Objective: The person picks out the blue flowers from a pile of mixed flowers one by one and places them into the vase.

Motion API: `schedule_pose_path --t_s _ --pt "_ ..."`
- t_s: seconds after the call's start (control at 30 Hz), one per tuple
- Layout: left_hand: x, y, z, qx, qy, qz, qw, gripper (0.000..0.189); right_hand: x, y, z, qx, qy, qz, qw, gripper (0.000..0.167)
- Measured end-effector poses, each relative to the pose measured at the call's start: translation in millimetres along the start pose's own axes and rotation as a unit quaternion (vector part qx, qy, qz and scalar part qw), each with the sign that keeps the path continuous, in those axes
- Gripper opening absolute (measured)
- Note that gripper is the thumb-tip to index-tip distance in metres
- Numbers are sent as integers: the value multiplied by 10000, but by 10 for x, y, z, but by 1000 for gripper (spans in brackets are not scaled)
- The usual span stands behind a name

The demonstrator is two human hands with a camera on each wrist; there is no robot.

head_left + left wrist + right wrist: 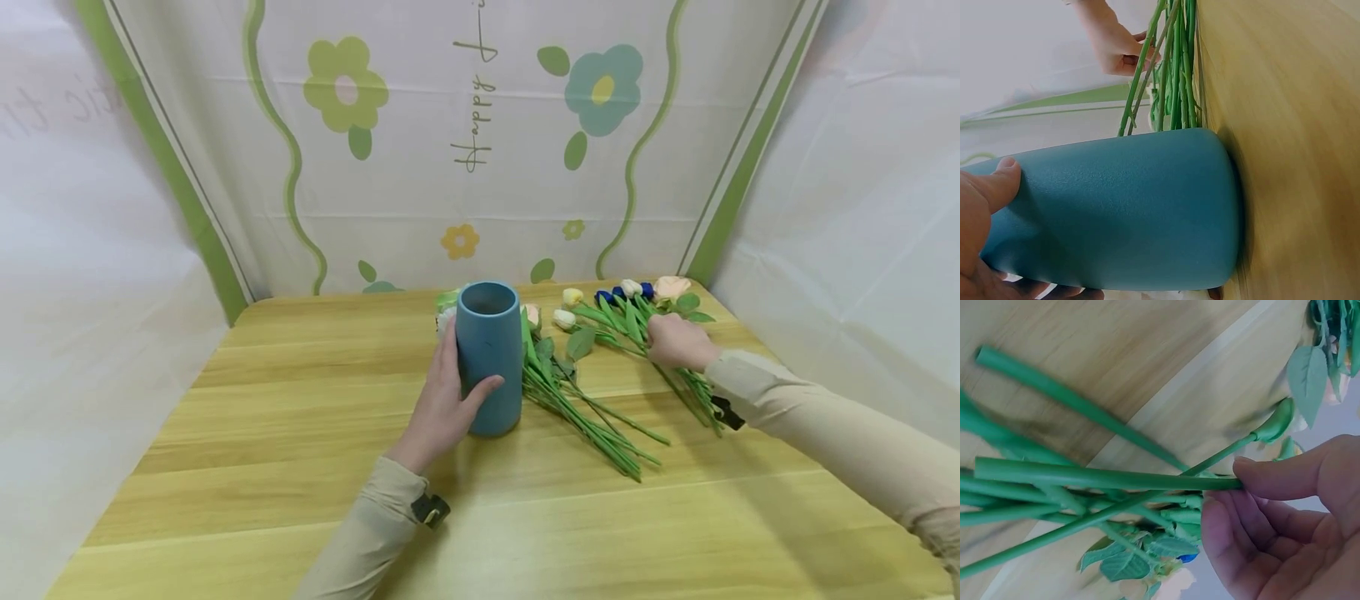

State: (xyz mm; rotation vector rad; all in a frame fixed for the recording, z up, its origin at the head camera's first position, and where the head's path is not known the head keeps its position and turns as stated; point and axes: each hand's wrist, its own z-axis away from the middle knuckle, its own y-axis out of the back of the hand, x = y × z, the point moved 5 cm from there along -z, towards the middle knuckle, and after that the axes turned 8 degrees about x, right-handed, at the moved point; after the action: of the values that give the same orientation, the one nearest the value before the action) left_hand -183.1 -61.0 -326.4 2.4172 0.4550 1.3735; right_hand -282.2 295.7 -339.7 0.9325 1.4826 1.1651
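The tall cylindrical vase (492, 354) is solid blue, the slender stems (1085, 475) green, the wooden tabletop (300, 433) streaky yellow-brown; green, teal and orange printed flowers (603, 89) pattern the white cloth backdrop (420, 175).

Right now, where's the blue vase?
In the head view, the blue vase is near centre, the left hand gripping it, flower stems just to its right.

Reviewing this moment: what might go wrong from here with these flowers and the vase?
The right hand pinches between its fingers a green stem overlapping others, so lifting it might drag neighbors along. The left hand holds the blue vase beside loose stems; shifting it could disturb them.
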Motion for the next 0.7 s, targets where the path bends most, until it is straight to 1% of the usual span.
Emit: schedule_pose_path --t_s 0.2,0.3,0.57,0.7 --pt "-13 -6 2 4 13 7 10000 96 -97 18 26 258 204 -258 9991 39" --pt "-16 -6 -1 11 9 27 10000 96 -112 10 18 306 307 -310 9986 41" --pt "-17 -5 -3 14 -12 22 10000 96 -145 13 4 362 386 -386 9979 42" --pt "-18 -5 0 16 -13 27 10000 96 -191 23 4 454 530 -427 9966 43"
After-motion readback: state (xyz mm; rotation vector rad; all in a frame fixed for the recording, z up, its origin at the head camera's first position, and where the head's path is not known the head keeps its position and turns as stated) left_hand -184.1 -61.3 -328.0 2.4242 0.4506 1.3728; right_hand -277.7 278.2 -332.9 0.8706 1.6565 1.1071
